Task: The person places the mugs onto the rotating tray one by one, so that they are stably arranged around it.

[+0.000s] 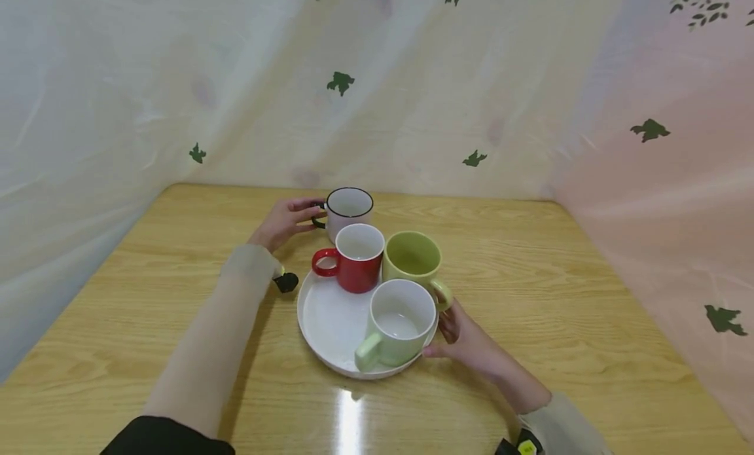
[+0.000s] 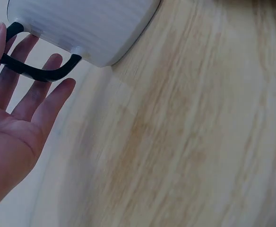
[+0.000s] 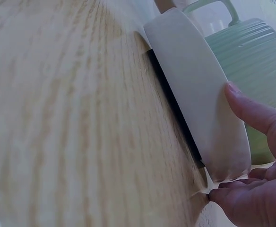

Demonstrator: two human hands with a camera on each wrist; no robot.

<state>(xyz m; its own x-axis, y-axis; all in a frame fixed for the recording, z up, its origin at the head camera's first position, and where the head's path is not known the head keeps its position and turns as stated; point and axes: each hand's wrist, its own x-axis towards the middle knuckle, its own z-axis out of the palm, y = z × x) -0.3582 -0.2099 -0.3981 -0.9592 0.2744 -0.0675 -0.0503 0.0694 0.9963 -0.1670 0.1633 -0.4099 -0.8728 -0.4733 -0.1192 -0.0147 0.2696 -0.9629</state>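
Observation:
My left hand [image 1: 287, 220] is at the black handle [image 2: 38, 73] of a white mug [image 1: 349, 209] with a black rim, behind the tray. Its thumb lies against the upper handle, with the index finger behind; the other fingers extend loosely. The red mug partly hides the white mug's lower part. My right hand [image 1: 465, 340] holds the round white tray [image 1: 321, 317] by its near right side, thumb [image 3: 251, 106] on the outer wall and fingers low by the base. On the tray stand a red mug [image 1: 359, 272], an olive-green mug [image 1: 412, 255] and a pale green mug [image 1: 400, 324].
The wooden table [image 1: 559, 298] extends around the tray. A pale curtain [image 1: 412, 114] with dark green bird prints hangs behind it and along both sides.

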